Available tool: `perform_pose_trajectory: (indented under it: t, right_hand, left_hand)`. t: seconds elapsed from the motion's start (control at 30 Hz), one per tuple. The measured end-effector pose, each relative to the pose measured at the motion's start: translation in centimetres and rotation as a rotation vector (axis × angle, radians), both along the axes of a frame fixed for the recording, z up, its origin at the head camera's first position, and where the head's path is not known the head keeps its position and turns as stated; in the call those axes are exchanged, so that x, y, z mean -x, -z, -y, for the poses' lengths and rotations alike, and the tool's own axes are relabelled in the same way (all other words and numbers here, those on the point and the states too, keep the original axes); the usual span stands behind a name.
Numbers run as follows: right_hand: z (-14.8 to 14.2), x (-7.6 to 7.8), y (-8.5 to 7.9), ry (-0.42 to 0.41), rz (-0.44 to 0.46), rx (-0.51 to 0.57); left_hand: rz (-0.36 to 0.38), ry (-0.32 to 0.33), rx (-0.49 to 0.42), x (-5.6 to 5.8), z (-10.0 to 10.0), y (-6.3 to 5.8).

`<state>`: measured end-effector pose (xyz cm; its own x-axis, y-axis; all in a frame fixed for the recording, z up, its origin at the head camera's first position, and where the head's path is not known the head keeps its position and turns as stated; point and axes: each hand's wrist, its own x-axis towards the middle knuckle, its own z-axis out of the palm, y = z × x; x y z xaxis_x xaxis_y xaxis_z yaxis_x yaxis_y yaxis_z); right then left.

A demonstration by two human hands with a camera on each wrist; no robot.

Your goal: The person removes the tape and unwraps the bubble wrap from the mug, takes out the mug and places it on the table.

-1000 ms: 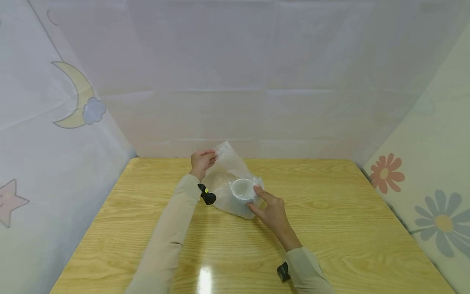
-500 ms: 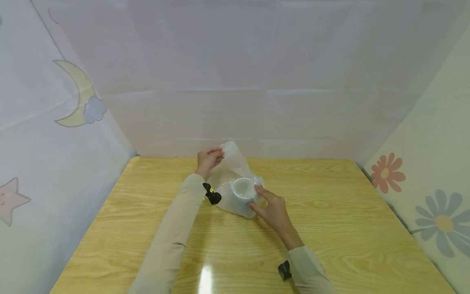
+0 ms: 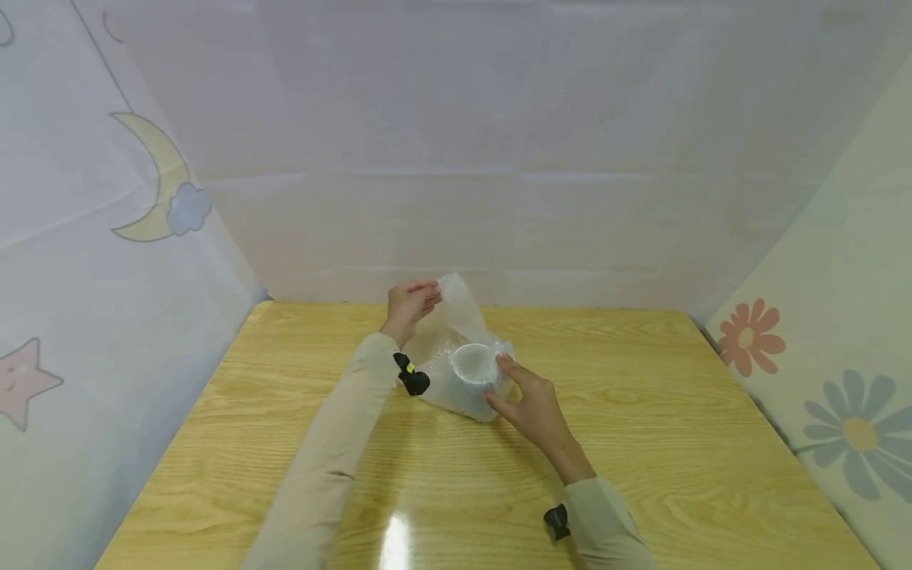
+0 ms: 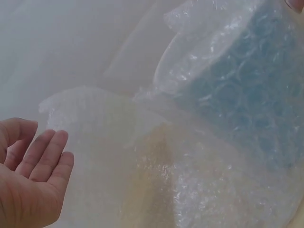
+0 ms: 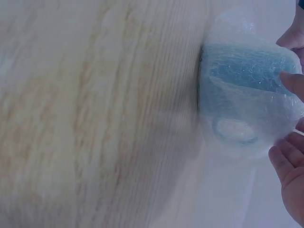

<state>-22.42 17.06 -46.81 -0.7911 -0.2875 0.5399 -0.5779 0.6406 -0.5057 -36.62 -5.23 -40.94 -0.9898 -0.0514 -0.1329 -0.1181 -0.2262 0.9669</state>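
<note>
Your left hand (image 3: 412,306) is pinching bubble wrap (image 3: 461,310) at its far corner; right hand (image 3: 536,408) is gripping the cup (image 3: 473,364) through it. Looks partway: side covered, far end unfolded, mouth bare.

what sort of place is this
Probably an indoor recording setup: a wood-grain table hemmed on three sides by creased sheets, some printed with a moon or flowers, plus black wrist devices.

Yellow moon (image 3: 172,166), printed, overlapped by blue cloud (image 3: 188,210): left of the left hand (image 3: 411,307). Pink star (image 3: 25,383): same side, lower. Red flower (image 3: 746,338), blue-grey flower (image 3: 860,434): right of the right hand (image 3: 536,408). Creased pale backdrop (image 3: 456,158): beyond both. Wood-grain table (image 3: 677,412): beneath.
</note>
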Motion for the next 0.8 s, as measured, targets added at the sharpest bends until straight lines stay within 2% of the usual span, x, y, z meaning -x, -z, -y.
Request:
perform_pose_trajectory:
  t: [0.2,0.47,0.67,0.8]
  right_hand:
    - [0.2,-0.1,-0.5,0.013,-0.011,-0.015]
    - [0.0,-0.4,-1.7,-0.002,-0.075,-0.04]
    - [-0.1,-0.5,-2.3,-0.02,-0.13,-0.058]
    - [-0.1,-0.3,-2.5,-0.022,-0.156,-0.095]
  left_hand:
    - [0.004,0.011,-0.054,-0.4,0.3,-0.5]
    - [-0.086,0.025,-0.052,-1.8,0.5,-0.9]
    - [-0.177,0.009,0.06,-3.0,1.1,-0.8]
    - [-0.256,0.045,0.157,-3.9,1.6,-0.2]
